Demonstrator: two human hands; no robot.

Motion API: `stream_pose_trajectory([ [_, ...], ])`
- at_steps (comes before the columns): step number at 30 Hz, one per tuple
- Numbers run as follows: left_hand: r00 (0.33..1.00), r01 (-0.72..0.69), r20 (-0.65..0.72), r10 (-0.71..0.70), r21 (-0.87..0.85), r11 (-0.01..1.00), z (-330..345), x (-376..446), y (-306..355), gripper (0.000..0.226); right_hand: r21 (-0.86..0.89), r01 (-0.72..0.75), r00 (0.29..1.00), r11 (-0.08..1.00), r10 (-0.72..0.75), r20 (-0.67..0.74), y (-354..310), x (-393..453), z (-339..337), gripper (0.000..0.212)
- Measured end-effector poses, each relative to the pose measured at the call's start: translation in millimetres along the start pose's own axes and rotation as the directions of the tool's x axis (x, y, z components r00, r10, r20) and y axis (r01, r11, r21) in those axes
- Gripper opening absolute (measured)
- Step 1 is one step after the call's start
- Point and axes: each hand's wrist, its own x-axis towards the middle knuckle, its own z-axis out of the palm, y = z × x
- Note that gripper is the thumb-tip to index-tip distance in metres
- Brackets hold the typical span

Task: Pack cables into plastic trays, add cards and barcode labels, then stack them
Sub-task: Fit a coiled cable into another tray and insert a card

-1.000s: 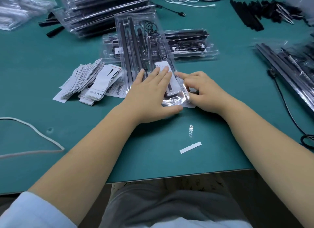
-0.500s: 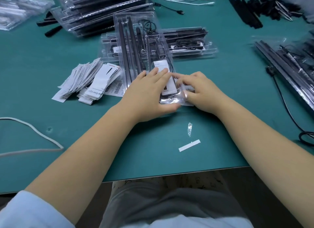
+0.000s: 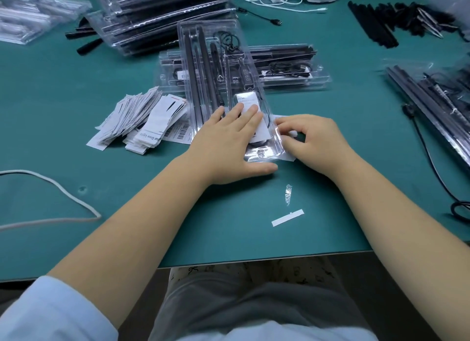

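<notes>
Clear plastic tray (image 3: 218, 68) lay lengthwise on the green bench (image 3: 229, 226), near end under both hands; inside it: long dark bars on the left, a coiled black cable with an inline controller on the right, a white card (image 3: 250, 104) at the near end. Left hand (image 3: 229, 142) lay flat on the tray's near end, fingers straight, pressing tray and card, gripping nothing; right hand (image 3: 312, 139) sat at the tray's right edge, fingers curled, pinching a small white label (image 3: 292, 133), partly hidden. Finished trays (image 3: 287, 71) lay stacked crosswise behind it; taller stack of packed trays (image 3: 162, 17) at far left. Fanned pile of cards (image 3: 142, 116) just left of the tray, barcode labels (image 3: 179, 132) beside it. Loose black bars (image 3: 376, 27) at far right; white backing strip (image 3: 287, 217) near the bench edge.
</notes>
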Motion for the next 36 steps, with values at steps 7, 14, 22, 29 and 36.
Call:
stream_pose_trajectory([
  [7,1.000,-0.006,-0.001,0.006,0.002,1.000,0.6,2.1,-1.2,0.110,0.123,-0.173,0.979,0.977,0.184,-0.088,4.6,4.6,-3.4,0.033],
  [14,0.982,-0.018,-0.187,0.002,-0.081,0.997,-3.3,-1.7,11.1,0.079,0.164,-0.285,0.958,0.945,0.287,0.009,-0.8,5.7,-2.1,0.026],
  [22,0.940,-0.165,-0.320,0.119,-0.122,0.979,-0.4,-7.8,39.0,0.077,0.545,-0.359,0.881,0.758,0.468,-0.071,5.1,15.4,-6.9,0.022],
  [29,0.897,-0.258,-0.393,0.203,-0.094,0.961,2.9,-5.6,36.3,0.063,0.584,-0.439,0.876,0.682,0.471,0.108,18.2,16.4,-14.0,0.008],
  [36,0.796,-0.416,-0.422,0.434,0.138,0.899,6.5,-7.2,40.3,0.023,0.426,-0.612,0.783,0.666,0.586,0.208,22.7,33.7,-16.7,0.009],
])
